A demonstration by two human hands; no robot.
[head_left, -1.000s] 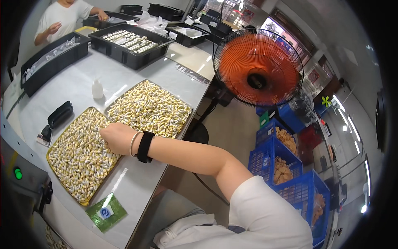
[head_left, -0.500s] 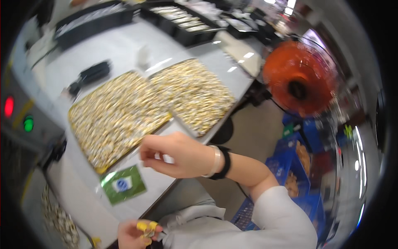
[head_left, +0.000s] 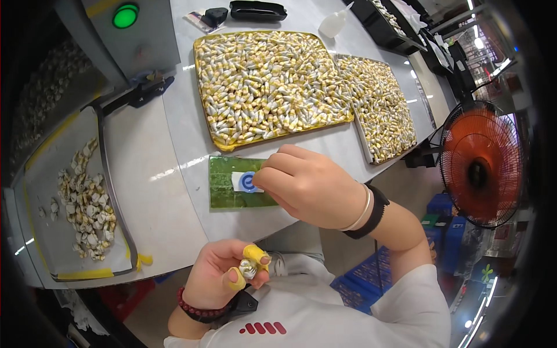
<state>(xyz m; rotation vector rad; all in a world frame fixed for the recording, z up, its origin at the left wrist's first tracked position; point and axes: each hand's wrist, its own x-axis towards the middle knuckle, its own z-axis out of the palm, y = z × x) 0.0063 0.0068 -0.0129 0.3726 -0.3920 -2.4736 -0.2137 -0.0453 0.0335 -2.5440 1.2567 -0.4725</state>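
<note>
My left hand (head_left: 223, 275), with yellow covers on its thumb and a finger, pinches a small silvery-white piece (head_left: 249, 268) near my body. My right hand (head_left: 313, 185) reaches over a flat green mat (head_left: 223, 185) on the table. Its fingertips are pressed together at the edge of a blue round mark (head_left: 248, 182) on a white patch; whatever lies between them is hidden. Just beyond, a yellow-edged tray (head_left: 223, 142) is filled with small white-and-yellow bullet-shaped pieces (head_left: 267, 87). A second filled tray (head_left: 371, 156) adjoins it on the right.
Loose whitish pieces (head_left: 87, 209) lie on a tray-like surface at left, beside a grey machine (head_left: 145, 35) with a green light. A squeeze bottle (head_left: 333, 23) and a black case (head_left: 258, 10) stand at the back. An orange fan (head_left: 478, 165) and blue crates (head_left: 365, 278) are right.
The view has swung, so the trays and mat appear shifted. My right hand has come from beside the mat to the blue mark on it. My left hand still holds a small piece.
</note>
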